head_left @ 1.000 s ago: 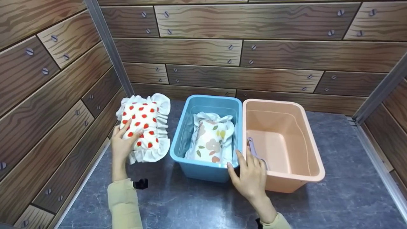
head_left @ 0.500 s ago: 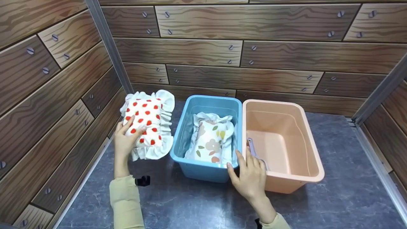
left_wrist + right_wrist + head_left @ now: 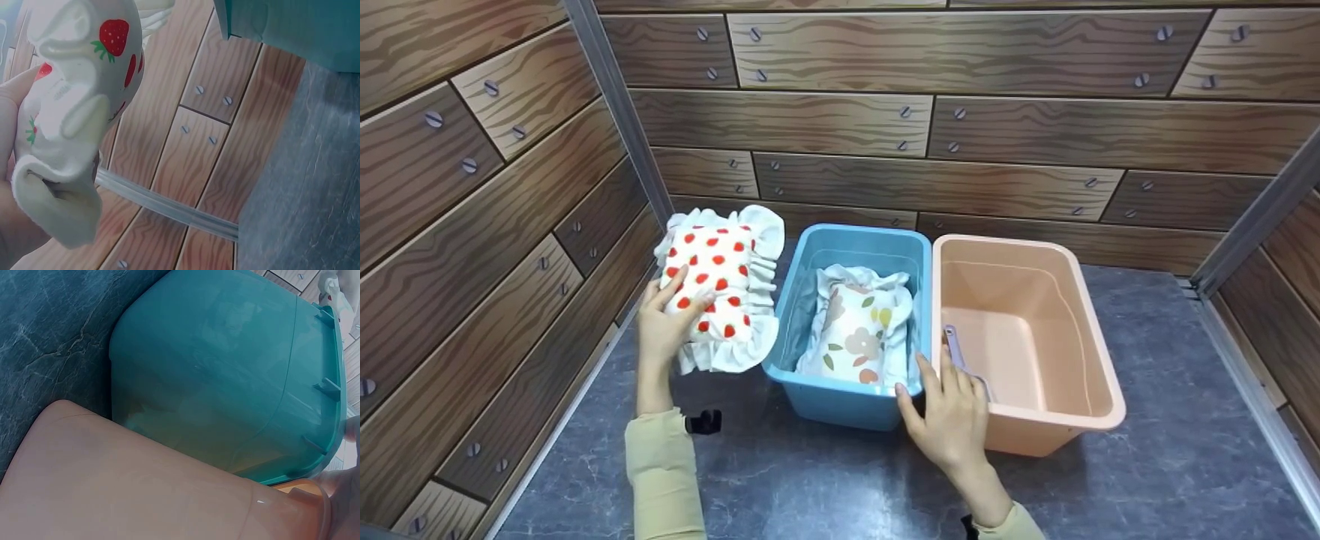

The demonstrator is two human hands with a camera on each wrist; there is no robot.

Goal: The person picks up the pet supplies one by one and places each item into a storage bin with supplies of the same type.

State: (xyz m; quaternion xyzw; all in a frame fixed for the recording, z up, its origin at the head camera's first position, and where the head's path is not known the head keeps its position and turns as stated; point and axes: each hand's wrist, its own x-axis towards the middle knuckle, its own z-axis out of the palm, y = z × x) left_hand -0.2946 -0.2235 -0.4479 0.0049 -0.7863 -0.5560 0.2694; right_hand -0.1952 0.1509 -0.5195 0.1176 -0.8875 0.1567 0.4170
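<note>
My left hand [image 3: 664,330] holds a white pillow [image 3: 711,285] with red strawberries and a ruffled edge, thumb and fingers spread across its near left part. In the left wrist view the pillow [image 3: 84,84] hangs clear of the floor. Its right ruffle comes up to the left rim of a blue bin [image 3: 840,396]. Inside that bin lies a ruffled pillow [image 3: 859,330] with a flower and leaf print. My right hand [image 3: 952,412] rests on the near corner where the blue bin and a peach bin [image 3: 1057,416] meet, its fingers fairly straight over the rims.
A slim purple-handled item [image 3: 954,346] leans inside the peach bin, partly hidden by my right fingers. The bins stand side by side on a dark marbled surface [image 3: 810,480]. Wood-patterned walls [image 3: 840,120] enclose the back and both sides.
The left hand has carried the strawberry pillow to the right and slightly up, closer to the blue bin. The right hand and both bins stay where they were.
</note>
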